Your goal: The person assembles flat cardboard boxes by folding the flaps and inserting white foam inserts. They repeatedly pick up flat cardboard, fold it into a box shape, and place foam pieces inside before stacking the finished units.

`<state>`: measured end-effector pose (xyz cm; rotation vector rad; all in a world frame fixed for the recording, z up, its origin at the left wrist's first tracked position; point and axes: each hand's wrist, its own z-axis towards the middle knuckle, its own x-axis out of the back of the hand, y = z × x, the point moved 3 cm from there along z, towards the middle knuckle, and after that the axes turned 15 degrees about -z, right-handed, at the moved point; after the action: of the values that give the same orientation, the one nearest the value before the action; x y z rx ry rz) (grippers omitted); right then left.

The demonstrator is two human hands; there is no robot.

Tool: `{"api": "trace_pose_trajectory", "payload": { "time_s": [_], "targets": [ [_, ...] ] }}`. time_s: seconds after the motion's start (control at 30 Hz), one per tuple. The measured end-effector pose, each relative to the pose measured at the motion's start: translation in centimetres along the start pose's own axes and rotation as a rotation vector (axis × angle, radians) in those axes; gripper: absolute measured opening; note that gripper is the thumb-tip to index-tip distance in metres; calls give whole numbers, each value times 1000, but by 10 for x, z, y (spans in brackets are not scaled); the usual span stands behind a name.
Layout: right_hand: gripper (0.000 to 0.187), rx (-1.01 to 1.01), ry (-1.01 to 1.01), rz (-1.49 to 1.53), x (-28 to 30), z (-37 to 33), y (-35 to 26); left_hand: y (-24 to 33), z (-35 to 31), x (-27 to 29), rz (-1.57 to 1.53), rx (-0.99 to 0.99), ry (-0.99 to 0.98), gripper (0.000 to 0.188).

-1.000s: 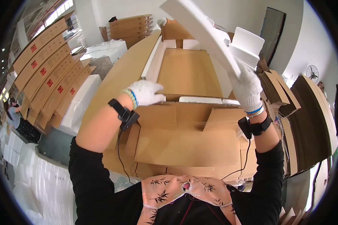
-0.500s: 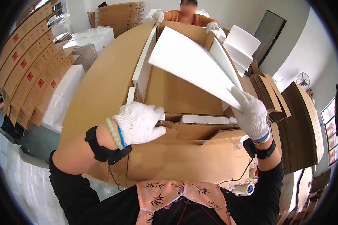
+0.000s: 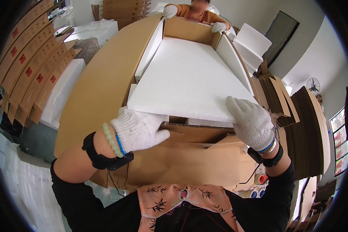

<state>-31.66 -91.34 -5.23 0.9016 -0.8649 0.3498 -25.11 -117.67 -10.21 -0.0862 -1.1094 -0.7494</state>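
Observation:
A white foam board (image 3: pixel 193 81) lies across the long open carton (image 3: pixel 92 89), its near edge reaching over the carton's near end. My right hand (image 3: pixel 251 123), in a white knit glove, grips the board's near right corner with fingers on top; the thumb is hidden. At the near left corner is my gloved left hand (image 3: pixel 137 129), its thumb stretched out and apart, its other fingers partly hidden under the board's edge. White foam side panels (image 3: pixel 150 50) line the carton walls. Opposite, a co-worker's gloved hands (image 3: pixel 170 11) rest on the far corners.
Stacked flat cartons (image 3: pixel 27 65) stand at the left, beside wrapped white foam blocks (image 3: pixel 92 31). More folded cardboard (image 3: pixel 305 127) leans at the right, below white foam pieces (image 3: pixel 251 42). Rolls of tape (image 3: pixel 260 178) sit near my right forearm.
The foam board has swung from a steep tilt to lying across the carton, its left corner now over my left hand. The carton's inside floor is covered from view.

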Motion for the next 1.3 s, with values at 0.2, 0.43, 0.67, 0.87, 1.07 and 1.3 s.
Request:
{"api": "trace_pose_trajectory", "payload": {
  "time_s": [0.2, 0.43, 0.67, 0.87, 1.07, 1.3],
  "targets": [
    [29, -34, -59, -44, -21, 17, 18, 0, 5, -5, -31, 179, -259, 37],
    [27, 84, -138, 41, -22, 17, 11, 4, 3, 3, -12, 153, -209, 39],
    [33, 26, -86, 36, -2, 8, 7, 9, -1, 5, 1, 75, -129, 39],
    [52, -33, -58, 21, 13, -12, 9, 7, -3, 10, -29, 152, -207, 39],
    [54, -43, 8, 18, 10, -13, 14, 9, 2, 10, -26, 105, -145, 37],
    [46, -49, -26, 30, 7, -8, 13, 6, 1, 12, -74, 145, -196, 36]
  ]
}}
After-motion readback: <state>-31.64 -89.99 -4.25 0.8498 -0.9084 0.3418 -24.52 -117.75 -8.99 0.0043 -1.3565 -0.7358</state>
